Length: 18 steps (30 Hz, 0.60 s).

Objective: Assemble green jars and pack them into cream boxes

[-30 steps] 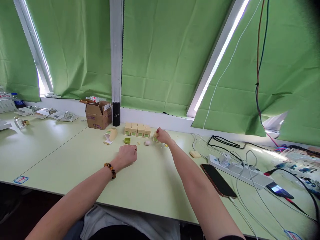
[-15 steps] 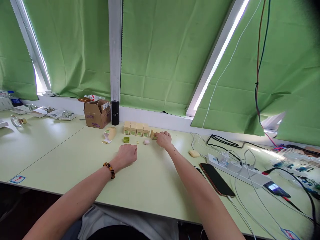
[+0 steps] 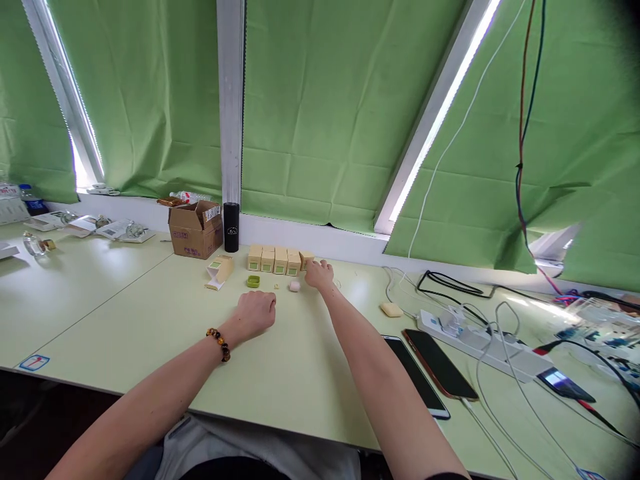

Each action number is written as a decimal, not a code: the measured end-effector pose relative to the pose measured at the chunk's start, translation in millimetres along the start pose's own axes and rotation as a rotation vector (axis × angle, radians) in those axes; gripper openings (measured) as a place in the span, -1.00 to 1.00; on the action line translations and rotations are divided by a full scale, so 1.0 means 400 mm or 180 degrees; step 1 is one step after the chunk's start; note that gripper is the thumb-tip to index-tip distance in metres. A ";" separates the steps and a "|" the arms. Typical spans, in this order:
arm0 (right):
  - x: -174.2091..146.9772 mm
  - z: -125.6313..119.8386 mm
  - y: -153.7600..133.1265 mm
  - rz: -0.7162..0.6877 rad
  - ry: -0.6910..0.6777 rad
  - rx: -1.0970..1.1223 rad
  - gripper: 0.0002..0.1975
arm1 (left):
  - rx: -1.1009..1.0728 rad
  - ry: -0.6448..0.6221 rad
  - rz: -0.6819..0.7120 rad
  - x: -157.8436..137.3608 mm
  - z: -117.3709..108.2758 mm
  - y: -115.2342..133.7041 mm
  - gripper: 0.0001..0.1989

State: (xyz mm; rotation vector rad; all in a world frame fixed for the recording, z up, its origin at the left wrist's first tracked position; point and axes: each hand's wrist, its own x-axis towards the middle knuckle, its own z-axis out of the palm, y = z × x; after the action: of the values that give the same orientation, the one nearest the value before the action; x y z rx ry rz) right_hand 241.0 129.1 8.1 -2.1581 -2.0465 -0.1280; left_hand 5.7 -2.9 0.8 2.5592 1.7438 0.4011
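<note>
My left hand [image 3: 256,312] rests on the table as a loose fist, and nothing shows in it. Just beyond it are a green square dish [image 3: 253,281], a tiny yellowish piece [image 3: 277,287] and a pale pink block [image 3: 295,287]. My right hand [image 3: 319,273] has its fingers bent around a small beige box [image 3: 305,257] at the right end of a row. Part of that box is hidden by the fingers. Several matching small boxes [image 3: 274,260] with green labels stand side by side in the row. An opened beige box [image 3: 219,272] lies at the left.
Behind stand a brown carton [image 3: 195,230] and a black tumbler [image 3: 231,228]. On the right lie a beige rounded case [image 3: 391,309], a black phone [image 3: 440,363], a white-edged tablet [image 3: 415,373] and a white power strip [image 3: 480,343] amid cables. Packets [image 3: 123,230] lie far left.
My right hand has moved left and slightly away from me, bringing the small box up against the end of the row. My left hand stays where it was.
</note>
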 end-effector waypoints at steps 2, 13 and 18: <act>0.002 -0.002 -0.005 -0.0003 -0.0016 0.0007 -0.52 | -0.0010 0.0011 0.0001 -0.001 -0.001 0.001 -0.73; 0.020 0.000 0.019 0.0139 -0.0232 0.0140 -0.48 | -0.0041 -0.0022 0.0003 -0.004 -0.008 0.004 -0.73; 0.012 0.009 0.008 0.0051 -0.0223 0.0170 -0.49 | -0.0038 0.0022 0.0010 -0.001 -0.002 0.002 -0.72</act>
State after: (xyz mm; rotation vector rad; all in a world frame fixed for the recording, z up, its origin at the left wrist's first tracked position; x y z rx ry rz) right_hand 244.4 134.2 5.1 -2.1760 -2.0446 0.0045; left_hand 6.1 -3.8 1.8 2.5559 1.7343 0.4194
